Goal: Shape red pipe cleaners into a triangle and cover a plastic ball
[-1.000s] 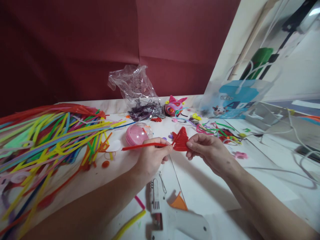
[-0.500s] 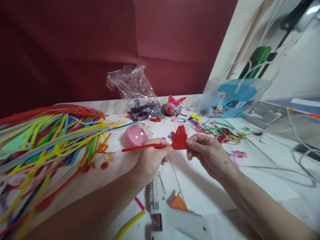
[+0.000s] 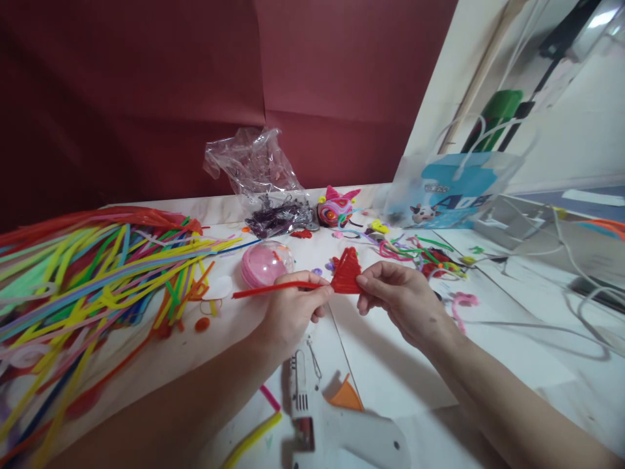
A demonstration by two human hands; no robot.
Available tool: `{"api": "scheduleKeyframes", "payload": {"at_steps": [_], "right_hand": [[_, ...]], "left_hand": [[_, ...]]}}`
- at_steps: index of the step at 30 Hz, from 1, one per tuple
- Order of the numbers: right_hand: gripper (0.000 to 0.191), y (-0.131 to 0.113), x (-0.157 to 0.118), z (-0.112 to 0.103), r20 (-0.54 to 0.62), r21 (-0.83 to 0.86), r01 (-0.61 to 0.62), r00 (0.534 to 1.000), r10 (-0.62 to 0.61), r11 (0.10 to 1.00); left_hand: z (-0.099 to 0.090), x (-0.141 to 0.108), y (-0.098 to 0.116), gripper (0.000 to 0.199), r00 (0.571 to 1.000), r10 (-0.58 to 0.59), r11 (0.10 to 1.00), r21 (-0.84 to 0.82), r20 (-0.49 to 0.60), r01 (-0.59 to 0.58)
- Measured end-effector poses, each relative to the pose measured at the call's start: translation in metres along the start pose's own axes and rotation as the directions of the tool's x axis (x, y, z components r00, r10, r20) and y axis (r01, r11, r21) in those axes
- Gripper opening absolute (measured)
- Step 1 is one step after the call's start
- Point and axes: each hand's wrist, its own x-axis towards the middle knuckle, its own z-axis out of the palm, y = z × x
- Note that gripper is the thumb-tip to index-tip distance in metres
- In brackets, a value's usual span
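Note:
A red triangle of fuzzy pipe cleaner (image 3: 347, 273) is held up over the table between both hands. My left hand (image 3: 297, 311) pinches its lower left corner, and a straight red pipe cleaner tail (image 3: 258, 290) sticks out leftward across the fingers. The fingers of my right hand (image 3: 398, 296) are closed on the triangle's lower right corner. Just behind my left hand sits a clear and pink plastic ball (image 3: 264, 264). Below the hands lies a white glue gun (image 3: 342, 430) with an orange trigger (image 3: 344, 395).
Many coloured pipe cleaners (image 3: 107, 273) are heaped on the left. Farther back are a clear plastic bag (image 3: 256, 163), a pink pipe cleaner figure (image 3: 336, 207) and a blue-white carry bag (image 3: 444, 192). Loose scraps (image 3: 434, 254) and a grey cable (image 3: 537, 326) lie on the right.
The view has shifted slightly, so most things sit a little farther left. The red triangle has turned slightly in the fingers; both hands keep their hold.

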Motion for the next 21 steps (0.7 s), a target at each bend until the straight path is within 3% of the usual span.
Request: {"api": "scheduleKeyframes", "payload": {"at_steps": [12,21], "right_hand": [[0.046,0.0036,-0.0006,0.0005,-0.039,-0.100,0.046,0.998,-0.050,0.994],[0.049,0.0022,-0.0013,0.0041,-0.067,-0.075,0.035,0.997,-0.040,0.997]], "left_hand": [[0.0007,0.0000,-0.0015,0.004,1.000,-0.004,1.000,0.025,0.000,0.004],[0.0002,0.0004,-0.0019,0.003,1.000,-0.013,1.000,0.026,-0.007,0.013]]}}
